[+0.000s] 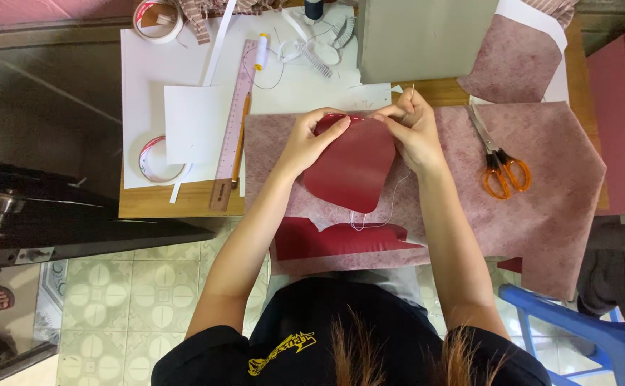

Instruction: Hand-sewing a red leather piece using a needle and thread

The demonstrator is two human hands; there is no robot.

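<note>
The left hand (pixel 311 139) lies with fingers curled and narrow over the upper left edge of a dark red leather piece (pixel 352 171), thumb and fingertips pressing it down. The right hand (pixel 414 129) is pinched nearly closed at the piece's upper right edge and holds what looks like a thin needle (pixel 412 91) standing up from the fingertips, though it is too fine to be sure. A white thread (pixel 387 207) trails from that hand down past the piece's lower end.

The red piece rests on a mottled pink fabric sheet (pixel 541 193) spread over the wooden worktop (pixel 176 200). Orange-handled scissors (pixel 498 161) lie on the fabric just right of the right hand. To the left sit a pink ruler (pixel 232 129), a pencil (pixel 240 139) beside it, white paper sheets (pixel 148 78) and a coiled tape measure (pixel 159 161). A second red cut piece (pixel 341 239) lies near the worktop's front edge.
</note>
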